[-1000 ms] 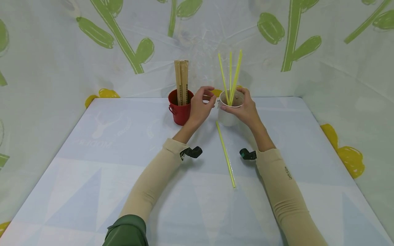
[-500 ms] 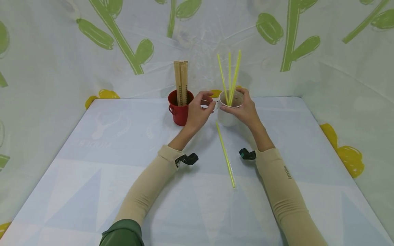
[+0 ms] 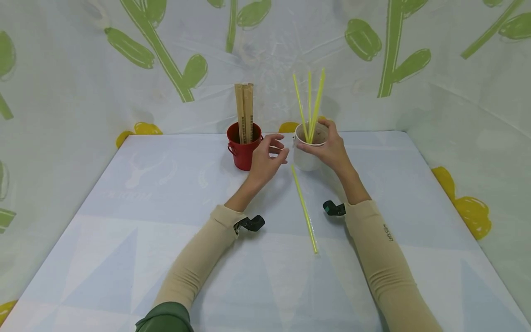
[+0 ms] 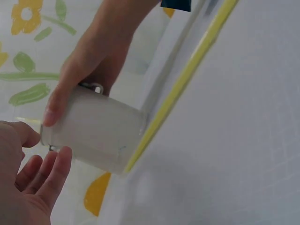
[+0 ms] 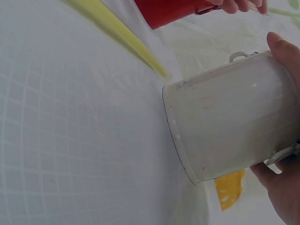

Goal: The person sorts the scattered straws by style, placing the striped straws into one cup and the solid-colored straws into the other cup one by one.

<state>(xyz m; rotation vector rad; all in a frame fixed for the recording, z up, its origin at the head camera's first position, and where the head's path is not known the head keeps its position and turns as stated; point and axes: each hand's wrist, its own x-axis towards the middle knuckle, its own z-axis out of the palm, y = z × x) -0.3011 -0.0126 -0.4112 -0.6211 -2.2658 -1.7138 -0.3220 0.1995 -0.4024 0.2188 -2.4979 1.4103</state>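
My right hand [image 3: 333, 150] grips a small white bucket [image 3: 306, 159] at its rim, thumb at the near side and fingers round the far side. Several thin yellow straws [image 3: 317, 103] stand in it, leaning apart. My left hand [image 3: 267, 159] hovers between the two buckets, fingers loosely bent and holding nothing; the left wrist view has its fingertips close to the white bucket's rim. On the table in front lies a single yellow straw [image 3: 304, 210], its far end near the white bucket's base. Partly behind my left hand is a red bucket [image 3: 241, 157] holding paper-wrapped chopsticks [image 3: 248, 110].
Both buckets stand near the back edge of the pale patterned table [image 3: 137, 249]. A white curtain [image 3: 265, 87] printed with green plants hangs close behind. Black wrist cameras [image 3: 253, 223] stick out inward from both sleeves.
My left hand has drawn back a little toward me and left, away from the white bucket's rim. My right hand, the bucket and the straws stay in place.
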